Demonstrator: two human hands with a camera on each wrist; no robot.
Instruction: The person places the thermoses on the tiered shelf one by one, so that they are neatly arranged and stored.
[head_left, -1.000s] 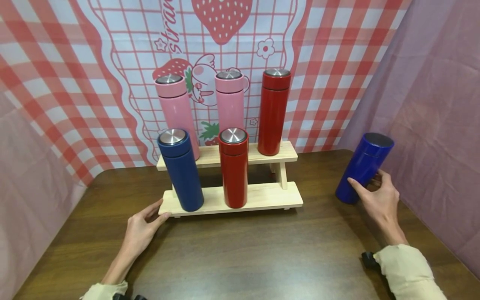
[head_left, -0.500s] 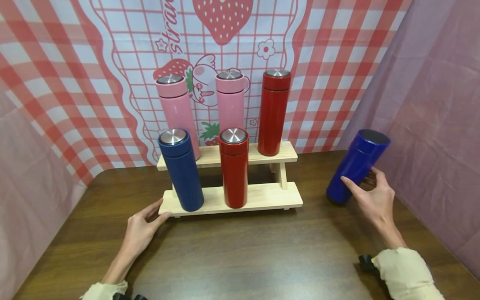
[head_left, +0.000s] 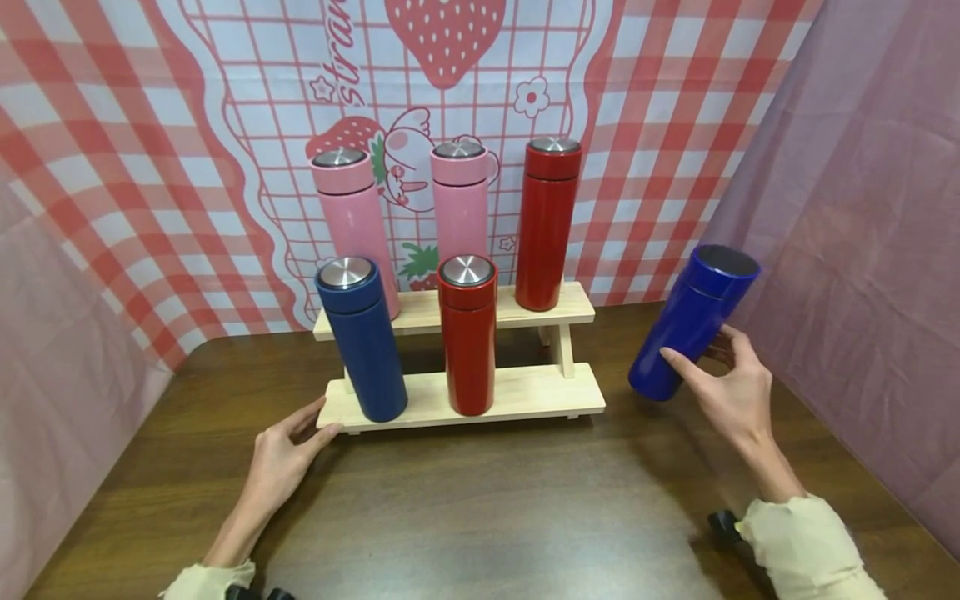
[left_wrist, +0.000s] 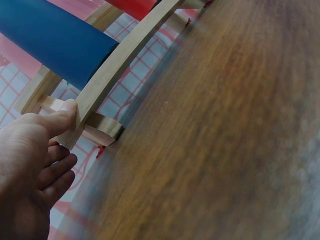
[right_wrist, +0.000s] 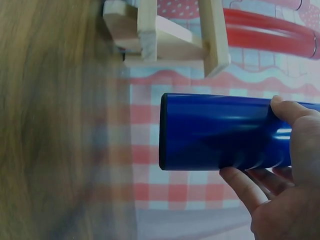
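Observation:
In the head view my right hand (head_left: 735, 390) grips a glossy blue thermos bottle (head_left: 686, 325), thumb on one side and fingers on the other. The bottle leans to the right, and the right wrist view shows its dark base apart from the table. My left hand (head_left: 281, 458) holds the front left corner of a two-tier wooden rack (head_left: 543, 392); its thumb lies on the lower board in the left wrist view. A dark blue thermos (head_left: 367, 358) and a red thermos (head_left: 470, 350) stand upright on that lower board, left and middle.
On the upper tier stand two pink thermoses, a left one (head_left: 352, 225) and a middle one (head_left: 461, 212), plus a red one (head_left: 550, 229) at right. Behind the brown table (head_left: 465, 517) hangs a checkered strawberry cloth (head_left: 675, 125); a pinkish curtain (head_left: 862, 250) flanks the right side.
My right hand has carried the blue thermos leftward and slightly upward, closer to the rack. The left hand and the rack have stayed in place.

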